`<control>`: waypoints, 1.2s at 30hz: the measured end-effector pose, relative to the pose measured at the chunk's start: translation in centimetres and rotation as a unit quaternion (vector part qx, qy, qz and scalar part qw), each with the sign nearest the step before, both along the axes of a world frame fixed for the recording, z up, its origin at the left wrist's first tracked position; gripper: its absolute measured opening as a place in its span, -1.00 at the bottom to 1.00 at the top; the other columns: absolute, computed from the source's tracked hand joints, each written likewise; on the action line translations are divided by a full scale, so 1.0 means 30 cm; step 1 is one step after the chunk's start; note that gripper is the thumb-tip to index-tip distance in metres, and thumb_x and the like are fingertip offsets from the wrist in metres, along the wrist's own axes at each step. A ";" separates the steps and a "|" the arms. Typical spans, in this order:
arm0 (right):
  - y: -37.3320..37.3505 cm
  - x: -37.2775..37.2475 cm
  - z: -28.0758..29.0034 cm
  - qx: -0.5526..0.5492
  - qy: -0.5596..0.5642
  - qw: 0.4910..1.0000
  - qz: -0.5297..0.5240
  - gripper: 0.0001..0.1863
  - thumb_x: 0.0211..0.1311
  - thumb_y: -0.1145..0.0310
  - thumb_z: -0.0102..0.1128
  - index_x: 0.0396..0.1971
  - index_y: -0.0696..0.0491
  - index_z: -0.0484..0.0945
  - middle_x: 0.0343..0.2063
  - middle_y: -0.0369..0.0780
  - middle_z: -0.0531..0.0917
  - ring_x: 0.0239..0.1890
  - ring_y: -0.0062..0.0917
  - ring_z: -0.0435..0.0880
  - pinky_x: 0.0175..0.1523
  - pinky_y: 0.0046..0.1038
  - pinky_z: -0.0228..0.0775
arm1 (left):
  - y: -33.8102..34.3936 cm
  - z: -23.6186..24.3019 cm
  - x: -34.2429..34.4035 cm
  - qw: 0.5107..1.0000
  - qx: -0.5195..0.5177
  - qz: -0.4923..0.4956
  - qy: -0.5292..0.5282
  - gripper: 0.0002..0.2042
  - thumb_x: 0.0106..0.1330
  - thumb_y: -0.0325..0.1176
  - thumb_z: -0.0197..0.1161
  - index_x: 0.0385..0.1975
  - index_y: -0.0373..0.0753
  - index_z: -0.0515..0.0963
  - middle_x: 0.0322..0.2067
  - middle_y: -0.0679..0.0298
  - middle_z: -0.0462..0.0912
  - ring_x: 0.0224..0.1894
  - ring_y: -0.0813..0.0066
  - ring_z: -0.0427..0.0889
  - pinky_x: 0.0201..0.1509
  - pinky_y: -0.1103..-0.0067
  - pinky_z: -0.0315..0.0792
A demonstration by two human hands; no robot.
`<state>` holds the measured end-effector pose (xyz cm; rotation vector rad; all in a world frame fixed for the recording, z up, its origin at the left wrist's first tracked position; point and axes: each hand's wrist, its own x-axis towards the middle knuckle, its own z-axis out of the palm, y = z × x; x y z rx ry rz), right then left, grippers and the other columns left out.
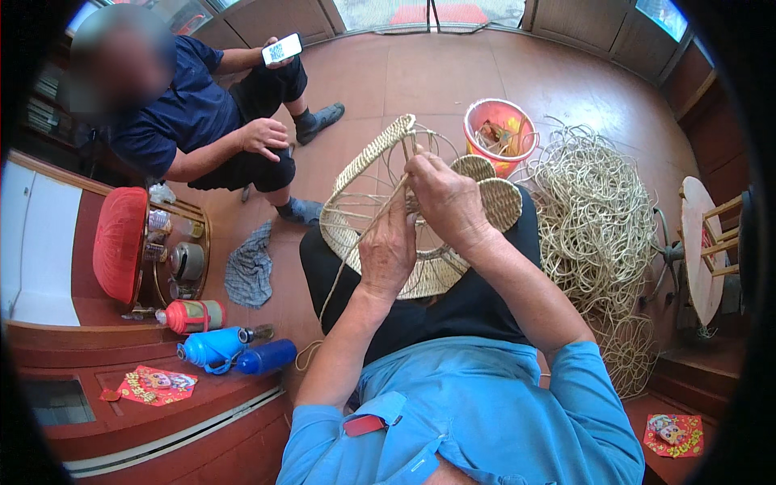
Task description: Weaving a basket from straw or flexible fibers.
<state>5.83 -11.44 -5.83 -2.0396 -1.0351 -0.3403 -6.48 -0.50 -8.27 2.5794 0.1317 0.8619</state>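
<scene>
One curved, coarse-ribbed woven frame point(343, 233)

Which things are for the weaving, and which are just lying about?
For the weaving:
- woven piece, with left hand and right hand on it
- likely the heap of pale cord

Seemingly just lying about:
- grey cloth
- light-blue flask
- dark-blue flask
- red flask

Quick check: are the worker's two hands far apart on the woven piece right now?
No, the left hand and right hand are close together over the woven piece.
</scene>
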 end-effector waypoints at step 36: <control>-0.548 0.225 0.132 0.356 0.383 0.838 0.156 -0.85 0.57 0.47 0.25 0.03 0.04 0.54 -0.13 -0.26 0.75 -0.21 -0.71 0.64 -0.11 -0.60 0.46 | -0.053 0.054 0.148 0.999 0.044 -0.009 0.016 -0.90 0.51 -0.33 0.42 -0.14 -0.14 0.65 -0.28 0.24 0.64 -0.23 0.19 0.80 -0.19 0.30 0.68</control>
